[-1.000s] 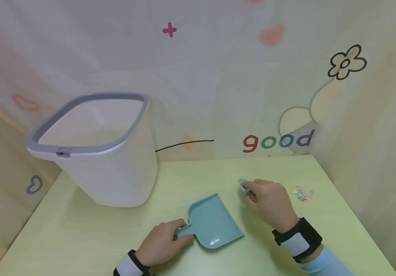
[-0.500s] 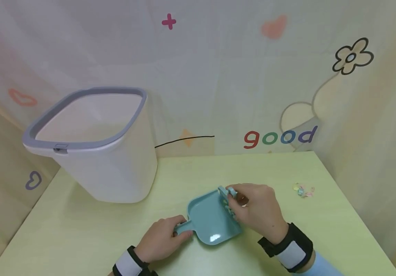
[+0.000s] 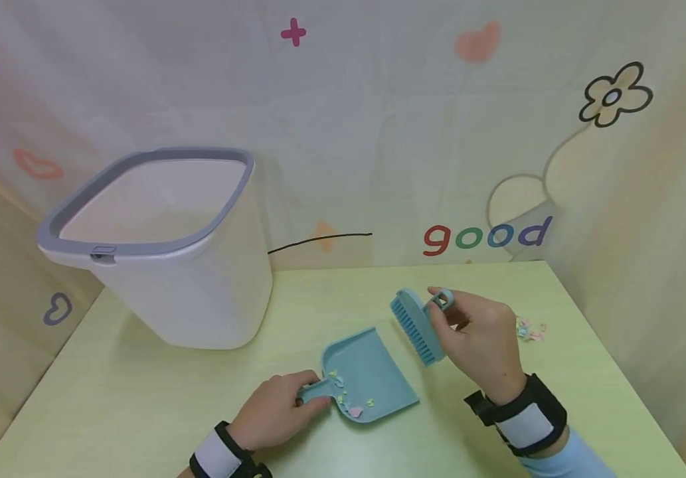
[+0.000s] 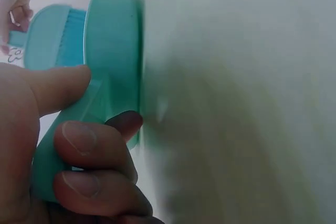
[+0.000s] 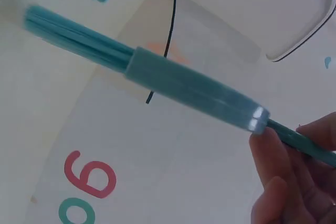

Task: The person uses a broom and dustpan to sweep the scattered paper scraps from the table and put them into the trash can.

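On the counter, the left hand is gripping the dustpan flat so paper bits are staying inside. The right hand's fingers are pinching the brush, lifted clear.

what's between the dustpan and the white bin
Only bare green table separates the dustpan from the white bin, as the head view shows.
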The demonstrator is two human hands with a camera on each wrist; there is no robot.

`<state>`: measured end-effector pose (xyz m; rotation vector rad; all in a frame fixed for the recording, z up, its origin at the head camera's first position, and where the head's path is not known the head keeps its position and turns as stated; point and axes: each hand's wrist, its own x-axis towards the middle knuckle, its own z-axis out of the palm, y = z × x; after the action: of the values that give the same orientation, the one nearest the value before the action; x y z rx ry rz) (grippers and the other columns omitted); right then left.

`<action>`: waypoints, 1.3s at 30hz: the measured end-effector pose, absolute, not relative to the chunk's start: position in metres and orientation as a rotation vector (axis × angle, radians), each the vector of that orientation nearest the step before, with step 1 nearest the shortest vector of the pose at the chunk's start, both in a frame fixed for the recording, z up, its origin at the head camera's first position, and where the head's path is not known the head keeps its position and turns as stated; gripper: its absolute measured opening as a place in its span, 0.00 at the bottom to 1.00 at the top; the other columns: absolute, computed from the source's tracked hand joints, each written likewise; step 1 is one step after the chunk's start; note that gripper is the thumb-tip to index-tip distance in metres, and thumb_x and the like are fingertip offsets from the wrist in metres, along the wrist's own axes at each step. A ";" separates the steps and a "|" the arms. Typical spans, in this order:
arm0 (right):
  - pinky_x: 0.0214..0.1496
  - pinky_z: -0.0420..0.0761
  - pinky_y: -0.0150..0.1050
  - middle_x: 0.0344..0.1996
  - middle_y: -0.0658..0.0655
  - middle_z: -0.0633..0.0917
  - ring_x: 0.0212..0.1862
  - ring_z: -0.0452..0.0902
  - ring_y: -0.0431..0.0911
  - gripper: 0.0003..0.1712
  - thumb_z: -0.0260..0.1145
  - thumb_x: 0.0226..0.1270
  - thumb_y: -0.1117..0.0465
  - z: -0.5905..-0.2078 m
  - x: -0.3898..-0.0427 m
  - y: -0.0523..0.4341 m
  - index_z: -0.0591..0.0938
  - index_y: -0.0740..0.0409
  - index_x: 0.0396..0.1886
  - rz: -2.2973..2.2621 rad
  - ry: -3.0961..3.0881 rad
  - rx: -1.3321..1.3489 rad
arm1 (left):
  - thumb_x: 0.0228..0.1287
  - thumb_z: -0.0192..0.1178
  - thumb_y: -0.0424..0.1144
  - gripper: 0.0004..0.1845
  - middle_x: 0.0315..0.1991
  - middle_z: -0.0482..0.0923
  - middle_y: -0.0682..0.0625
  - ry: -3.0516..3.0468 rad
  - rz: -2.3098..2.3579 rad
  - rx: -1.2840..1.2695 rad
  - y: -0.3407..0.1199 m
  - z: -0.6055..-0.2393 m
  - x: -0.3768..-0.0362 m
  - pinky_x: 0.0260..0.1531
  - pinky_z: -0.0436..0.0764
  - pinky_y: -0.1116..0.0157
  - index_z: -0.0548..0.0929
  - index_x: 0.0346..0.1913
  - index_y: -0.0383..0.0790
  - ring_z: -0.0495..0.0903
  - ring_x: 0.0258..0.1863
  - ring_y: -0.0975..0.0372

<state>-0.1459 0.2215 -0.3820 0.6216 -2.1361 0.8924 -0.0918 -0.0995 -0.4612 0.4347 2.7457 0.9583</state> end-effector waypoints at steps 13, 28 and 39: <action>0.19 0.73 0.31 0.18 0.52 0.85 0.18 0.78 0.38 0.07 0.77 0.55 0.66 -0.394 -0.145 0.212 0.89 0.64 0.33 0.495 -2.191 0.653 | 0.66 0.67 0.55 0.09 0.17 0.55 0.63 2.871 0.860 0.414 -0.114 -0.446 -0.096 0.20 0.56 0.70 0.84 0.31 0.58 0.60 0.16 0.72; 0.23 0.76 0.25 0.22 0.48 0.88 0.18 0.75 0.30 0.10 0.75 0.58 0.71 -0.400 -0.127 0.190 0.91 0.59 0.41 1.026 -2.184 0.771 | 0.66 0.67 0.55 0.09 0.18 0.56 0.64 2.875 0.847 0.436 -0.111 -0.444 -0.094 0.21 0.56 0.70 0.84 0.32 0.57 0.61 0.18 0.72; 0.24 0.81 0.28 0.26 0.56 0.91 0.18 0.82 0.37 0.11 0.72 0.64 0.73 -0.383 -0.134 0.209 0.90 0.63 0.46 1.319 -2.128 0.622 | 0.67 0.67 0.55 0.12 0.17 0.55 0.64 2.864 0.904 0.449 -0.108 -0.442 -0.093 0.21 0.57 0.70 0.80 0.28 0.57 0.61 0.18 0.72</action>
<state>-0.1338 0.2094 -0.3829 0.6219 -2.1276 1.3185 -0.0931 -0.1076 -0.4416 0.4486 2.8637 0.9039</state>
